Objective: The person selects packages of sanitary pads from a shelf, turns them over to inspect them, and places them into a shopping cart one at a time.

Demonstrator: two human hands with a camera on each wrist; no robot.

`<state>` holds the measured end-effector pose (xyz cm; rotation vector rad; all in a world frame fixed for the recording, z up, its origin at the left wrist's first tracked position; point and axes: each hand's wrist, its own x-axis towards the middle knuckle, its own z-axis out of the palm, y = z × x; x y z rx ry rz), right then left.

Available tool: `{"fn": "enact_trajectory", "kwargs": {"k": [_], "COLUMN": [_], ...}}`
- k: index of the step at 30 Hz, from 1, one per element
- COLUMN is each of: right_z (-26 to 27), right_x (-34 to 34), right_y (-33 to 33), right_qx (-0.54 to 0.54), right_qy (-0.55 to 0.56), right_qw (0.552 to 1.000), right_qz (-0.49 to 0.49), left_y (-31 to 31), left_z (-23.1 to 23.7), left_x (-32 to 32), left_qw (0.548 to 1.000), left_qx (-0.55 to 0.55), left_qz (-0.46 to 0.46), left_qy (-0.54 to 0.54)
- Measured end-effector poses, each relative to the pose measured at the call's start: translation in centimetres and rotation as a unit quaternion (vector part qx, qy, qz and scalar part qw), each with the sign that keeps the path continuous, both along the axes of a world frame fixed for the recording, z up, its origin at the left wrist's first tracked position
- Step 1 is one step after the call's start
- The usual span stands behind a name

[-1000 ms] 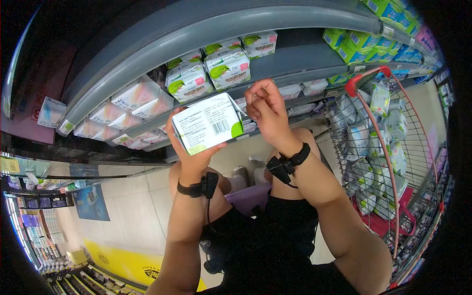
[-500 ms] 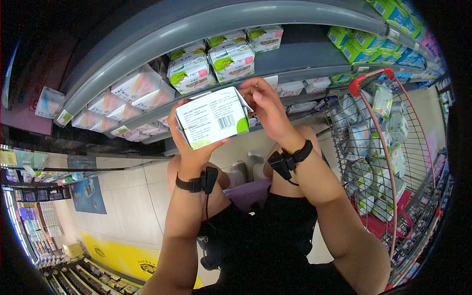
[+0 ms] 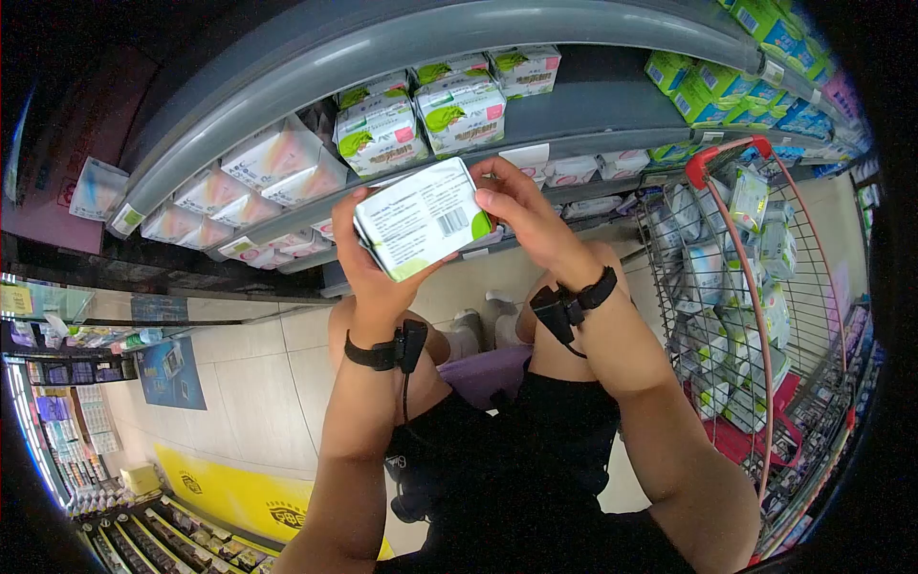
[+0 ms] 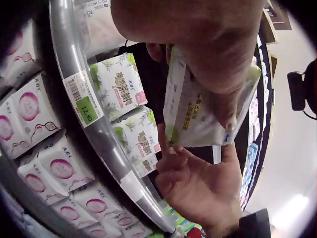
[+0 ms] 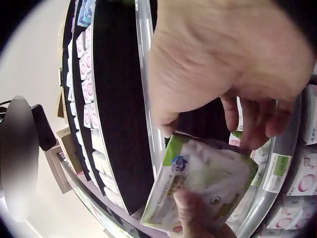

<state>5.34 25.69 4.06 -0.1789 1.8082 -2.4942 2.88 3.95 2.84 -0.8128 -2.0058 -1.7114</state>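
Observation:
A white-and-green pack of sanitary pads is held up in front of the shelf, its printed, barcoded face towards the head camera. My left hand grips its left end, thumb along the lower edge and fingers behind. At the right end my right hand pinches the pack, thumb at the near edge, fingers curled mostly out of sight behind it. The right wrist view shows the pack spanned between the right thumb and fingers, with the left thumb pressed on its face.
Similar green-and-white packs stand on the shelf behind, with pastel packs to their left. Green packs sit farther right. A wire shopping cart full of packs is at my right. A price tag is on the shelf edge.
My right hand has come in from beside the pack to pinch its right end. The pack has shifted slightly right and tilted, its right side higher; the left hand keeps its grip.

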Motion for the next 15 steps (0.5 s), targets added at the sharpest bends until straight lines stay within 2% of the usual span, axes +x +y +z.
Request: {"fn": "enact_trajectory", "kwargs": {"k": [3,6,15], "right_z": [-0.14,-0.18,-0.53], "right_x": [-0.1,-0.12,-0.19], "right_y": [0.55,0.65,0.49], "right_qx": [-0.006,-0.022,-0.032], "right_qy": [-0.026,-0.046,-0.054], "right_qw": [1.0,0.999,0.998], "right_qz": [0.01,0.01,0.001], "left_y": [-0.17,-0.06,-0.22], "left_z": [-0.69,-0.57,-0.3], "left_x": [-0.22,-0.25,-0.12], "left_qw": [0.997,0.997,0.997], "left_qx": [-0.048,-0.049,-0.052], "left_qz": [0.036,0.036,0.046], "left_qy": [0.045,0.056,0.036]}}
